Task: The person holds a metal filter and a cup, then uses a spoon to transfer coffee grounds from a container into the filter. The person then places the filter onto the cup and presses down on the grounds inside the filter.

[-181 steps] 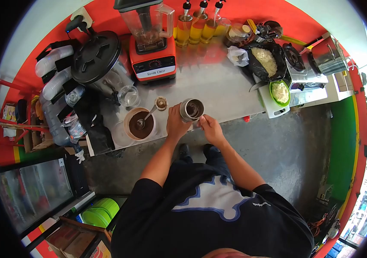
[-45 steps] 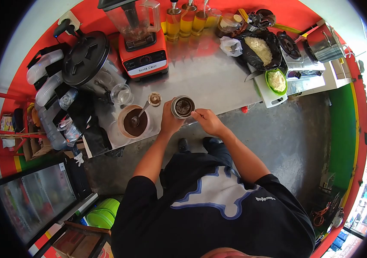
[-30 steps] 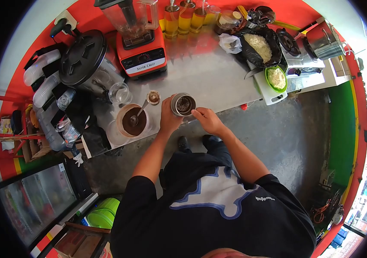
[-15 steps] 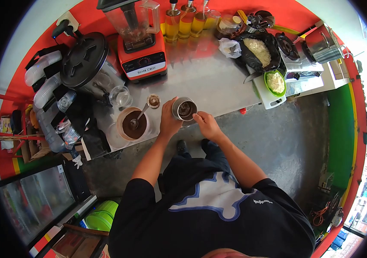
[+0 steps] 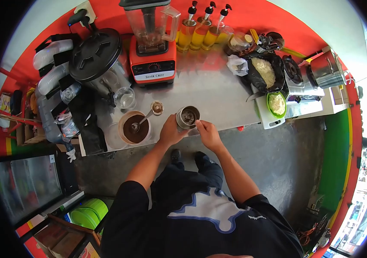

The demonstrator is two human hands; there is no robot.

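Note:
Between my two hands is a round metal cup (image 5: 187, 117), its open top facing up, with dark contents that I cannot make out clearly. My left hand (image 5: 171, 131) is wrapped round its left side. On the right, my right hand (image 5: 209, 136) has its fingers closed at the cup's near right edge. Left of the cup stands a tub of dark brown powder (image 5: 135, 128), with a metal spoon (image 5: 141, 121) resting in it. Just behind the spoon's handle is a small container of brownish stuff (image 5: 157, 107).
A red blender (image 5: 153, 64) and a large black-lidded container (image 5: 95, 56) stand at the back left. Pump bottles (image 5: 198, 34) line the wall. On the right are a green bowl (image 5: 276, 105), a knife (image 5: 255, 96), a black bag (image 5: 263, 73) and a stove with a pot (image 5: 327, 71).
The camera view has shifted, so the counter things sit lower and the blender further right in the picture. Both hands keep hold of the cup, which looks slightly tilted differently.

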